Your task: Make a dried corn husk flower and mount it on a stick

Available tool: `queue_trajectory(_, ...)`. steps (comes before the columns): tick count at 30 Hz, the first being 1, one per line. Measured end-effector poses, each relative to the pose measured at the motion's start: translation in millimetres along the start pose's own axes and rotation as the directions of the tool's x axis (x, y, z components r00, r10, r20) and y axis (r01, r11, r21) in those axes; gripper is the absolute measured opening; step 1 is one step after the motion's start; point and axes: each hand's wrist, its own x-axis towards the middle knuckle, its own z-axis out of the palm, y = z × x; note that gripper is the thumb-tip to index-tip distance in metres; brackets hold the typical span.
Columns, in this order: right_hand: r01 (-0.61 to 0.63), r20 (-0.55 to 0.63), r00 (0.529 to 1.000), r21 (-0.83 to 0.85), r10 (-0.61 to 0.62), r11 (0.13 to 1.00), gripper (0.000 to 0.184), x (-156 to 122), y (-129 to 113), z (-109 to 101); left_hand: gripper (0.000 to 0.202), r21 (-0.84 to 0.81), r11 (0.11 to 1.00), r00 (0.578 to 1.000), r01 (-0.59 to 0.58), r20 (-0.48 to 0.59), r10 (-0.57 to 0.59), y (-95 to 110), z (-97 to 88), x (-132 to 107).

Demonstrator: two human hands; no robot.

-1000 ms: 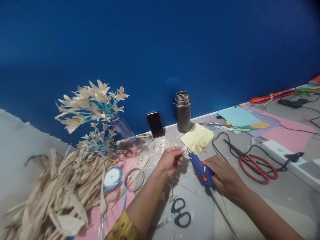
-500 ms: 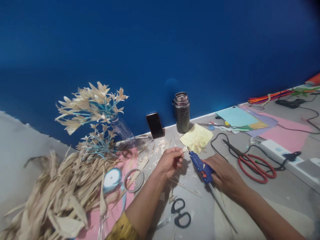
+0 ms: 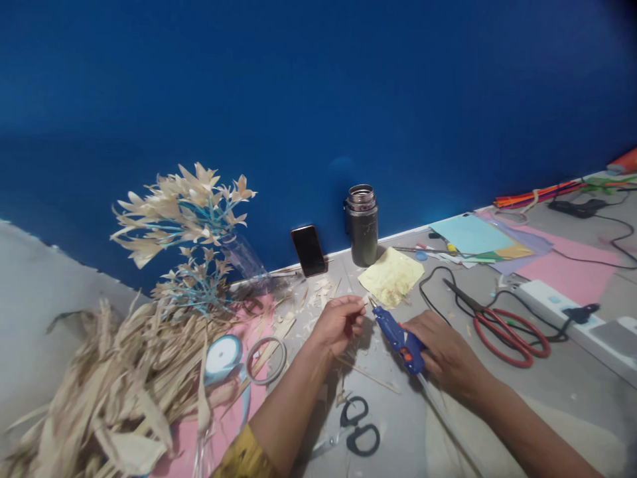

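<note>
My right hand is wrapped round a blue hot glue gun, with a long glue stick trailing from its back end. The gun's nozzle points up and left, close to the fingertips of my left hand. That left hand is closed in a pinch on a tiny piece, too small to name, at its fingertips. Just behind the nozzle lies a yellow paper sheet with dried glue and scraps on it. Black-handled scissors rest on the floor below my left wrist.
Dried corn husks heap up at left, beside ribbon and a tape roll. Husk flowers, a phone and a flask stand by the blue wall. Red-handled scissors, cords and a power strip lie at right.
The glue gun in my right hand has shifted slightly left, bringing its nozzle nearer my left fingertips. My left hand has stayed almost still.
</note>
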Motion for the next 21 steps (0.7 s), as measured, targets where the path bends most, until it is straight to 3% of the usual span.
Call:
queue_trajectory(9, -0.092, 0.074, 0.992, -0.151, 0.104, 0.984, 0.028, 2.5, 8.9, -6.6, 0.018, -0.03, 1.0, 1.0, -0.009, 0.004, 0.009, 1.7, -3.2, -3.8)
queue_trajectory(13, -0.149, 0.117, 0.975, -0.29, 0.19, 0.945, 0.038, 2.6, 27.3, -7.7, 0.016, -0.014, 0.999, 0.999, -0.036, -0.028, 0.035, 2.9, -5.7, -13.0)
queue_trajectory(16, -0.126, 0.16, 0.968, -0.359, 0.194, 0.925, 0.049, 1.6, 33.8, -9.6, 0.015, -0.008, 0.999, 0.997, -0.052, -0.054, 0.051, 1.3, -8.4, -24.0)
queue_trajectory(19, -0.166, 0.074, 0.976, -0.347, 0.203, 0.923, 0.041, 6.9, 14.4, -13.3, 0.018, -0.043, 0.998, 0.998, -0.042, -0.051, 0.039, -5.5, -10.4, -37.0)
queue_trajectory(21, -0.245, -0.028, 0.969, -0.148, 0.244, 0.958, 0.022, 15.6, -13.5, -14.5, 0.022, -0.069, 0.997, 0.999, -0.04, -0.033, 0.038, -12.6, -9.7, -45.9)
